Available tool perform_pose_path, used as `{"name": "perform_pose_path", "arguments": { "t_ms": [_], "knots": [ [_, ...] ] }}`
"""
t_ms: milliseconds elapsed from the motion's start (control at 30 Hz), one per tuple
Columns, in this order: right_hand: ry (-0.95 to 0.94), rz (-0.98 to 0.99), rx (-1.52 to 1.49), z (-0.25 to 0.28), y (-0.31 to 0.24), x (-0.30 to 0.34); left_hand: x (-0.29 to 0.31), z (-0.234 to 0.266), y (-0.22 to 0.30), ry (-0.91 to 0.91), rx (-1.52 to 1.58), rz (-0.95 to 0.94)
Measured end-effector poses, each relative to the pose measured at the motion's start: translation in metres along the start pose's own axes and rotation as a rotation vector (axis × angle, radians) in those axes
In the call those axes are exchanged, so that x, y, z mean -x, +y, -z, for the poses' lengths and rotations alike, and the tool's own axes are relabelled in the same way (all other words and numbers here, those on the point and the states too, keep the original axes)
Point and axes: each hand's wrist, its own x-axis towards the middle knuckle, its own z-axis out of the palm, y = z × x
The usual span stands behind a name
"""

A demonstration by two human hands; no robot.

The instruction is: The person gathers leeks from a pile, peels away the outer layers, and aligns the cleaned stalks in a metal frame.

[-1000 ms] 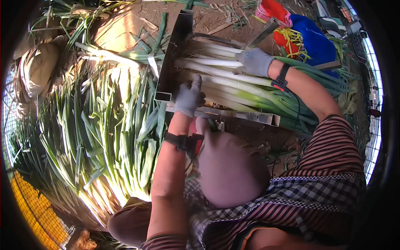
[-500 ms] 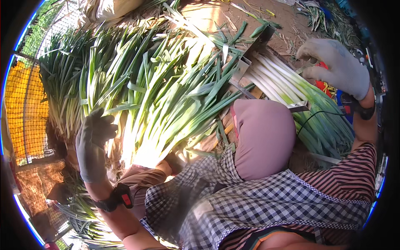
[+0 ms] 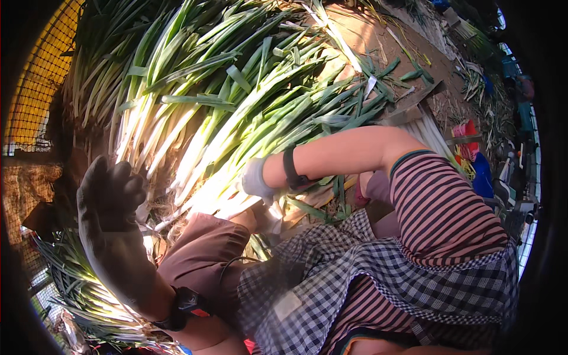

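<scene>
A big heap of long green onions (image 3: pixel 231 118), white at the root ends and green at the leaves, lies in front of me. My right hand (image 3: pixel 258 178), in a pale glove, reaches across to the left and touches the white stalks; its fingers are hidden. To the left, my left hand (image 3: pixel 112 204) in a grey glove is raised beside the root ends, fingers apart and nothing in them. A bundle of white-stalked green onions (image 3: pixel 427 131) rests in a metal holder (image 3: pixel 414 105) on the right, partly covered by my right arm.
More green onions (image 3: pixel 97 296) lie at lower left. Loose leaves and scraps litter the brown ground (image 3: pixel 361 32). At right are a red item (image 3: pixel 465 139) and a blue item (image 3: pixel 482 176). Yellow netting (image 3: pixel 44 77) borders the far left.
My right hand has swung from beside the bundle on the right to the heap at the centre. My left hand has moved slightly left and down in the picture. The view has shifted.
</scene>
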Motion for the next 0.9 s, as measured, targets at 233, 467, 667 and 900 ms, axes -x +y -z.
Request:
{"name": "perform_pose_path", "arguments": {
  "t_ms": [233,467,667,900],
  "knots": [
    [0.437,-0.427,0.248,-0.141,-0.025,-0.144,0.01,0.017,-0.011,0.14,-0.051,0.001],
    [0.37,-0.372,0.137,-0.12,-0.014,-0.131,-0.002,0.014,-0.006,0.095,0.017,0.023],
    [0.322,-0.293,0.025,-0.092,0.002,-0.089,-0.004,0.011,-0.012,0.152,-0.037,-0.033],
    [0.678,-0.472,-0.252,0.033,0.041,0.042,-0.021,0.02,0.009,0.253,-0.052,-0.105]
  ]
}}
